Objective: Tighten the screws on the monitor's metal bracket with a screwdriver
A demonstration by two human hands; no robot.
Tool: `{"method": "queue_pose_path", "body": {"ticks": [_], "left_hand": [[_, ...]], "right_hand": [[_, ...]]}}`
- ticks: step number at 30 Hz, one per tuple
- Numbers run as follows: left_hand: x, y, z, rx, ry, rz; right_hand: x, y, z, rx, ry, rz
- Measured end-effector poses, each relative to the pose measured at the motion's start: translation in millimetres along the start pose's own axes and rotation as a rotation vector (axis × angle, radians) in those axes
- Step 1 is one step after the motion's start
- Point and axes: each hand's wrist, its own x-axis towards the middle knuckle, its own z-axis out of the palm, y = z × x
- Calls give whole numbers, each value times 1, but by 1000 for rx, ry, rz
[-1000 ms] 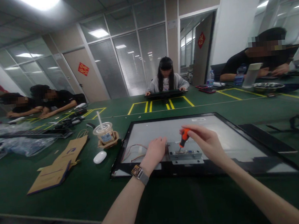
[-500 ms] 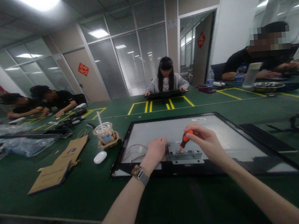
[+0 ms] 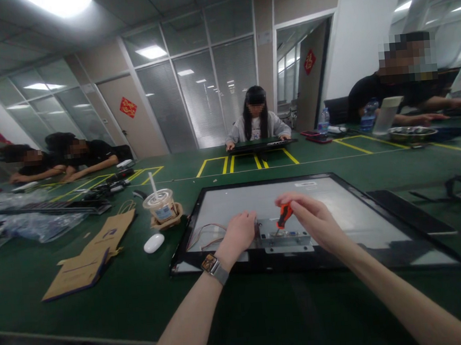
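Observation:
A monitor panel lies back-up on the green table, black frame around a silver back. My right hand is closed round an orange-handled screwdriver, its tip down on a small metal board bracket near the panel's front edge. My left hand, with a watch on the wrist, rests curled on the panel just left of the bracket, beside thin red wires. I cannot see anything in its fingers.
Left of the panel stand a plastic drink cup with straw, a white mouse and flattened brown paper bags. A black cover lies to the right. Other people sit around the table at the far side, left and right.
My right hand has twisted slightly on the screwdriver, fingers shifting over the handle. The left hand stays put. The person at the far right has raised up and stretched an arm out.

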Motion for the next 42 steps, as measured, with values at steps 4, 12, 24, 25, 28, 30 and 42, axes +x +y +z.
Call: {"method": "queue_pose_path", "body": {"ticks": [4,12,24,25,28,30,42], "left_hand": [[0,1,3,41,11,0],[0,1,3,43,6,20],[2,0,8,24,22,14],[2,0,8,22,23,13],[2,1,8,26,25,2],[2,1,8,34,16,0],[0,3,2,50,-9,-1]], "right_hand": [[1,0,-1,7,6,38],[3,-2,1,29,12,20],[0,-5,0,-86,-31,9],[0,-5,0,-107,-22,0],[1,-8,0,-173,-3,-32],[1,-9,-1,-166,-20,-16],[2,-12,1,-107,-40,-16]]}}
